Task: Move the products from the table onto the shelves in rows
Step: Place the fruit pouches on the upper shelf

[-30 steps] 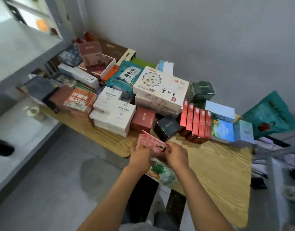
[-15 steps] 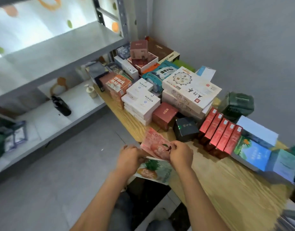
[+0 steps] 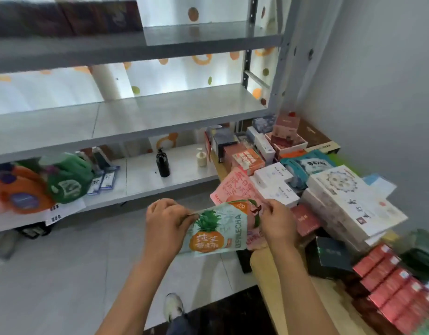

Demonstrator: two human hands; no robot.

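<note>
I hold two flat pouches in front of me, above the floor and left of the wooden table (image 3: 266,264). My left hand (image 3: 166,223) pinches the top left corner of the pale green pineapple pouch (image 3: 216,230). My right hand (image 3: 276,226) grips the right side of both pouches; the pink pouch (image 3: 233,187) stands behind the pineapple one. Many product boxes cover the table, among them a large white box (image 3: 349,201), white cartons (image 3: 276,180) and a row of red boxes (image 3: 392,288). Grey metal shelves (image 3: 136,119) fill the left and top.
On the lowest shelf lie an orange bag (image 3: 20,197), a green bag (image 3: 68,180), small clear packets (image 3: 104,177), a black pump bottle (image 3: 163,163) and a cream bottle (image 3: 201,158). Dark boxes (image 3: 63,18) sit on the top shelf. My shoe (image 3: 173,308) is on the grey floor.
My view has swung left from the table toward the shelves. Both hands have lifted the pouches and turned the pineapple pouch to the front, facing me.
</note>
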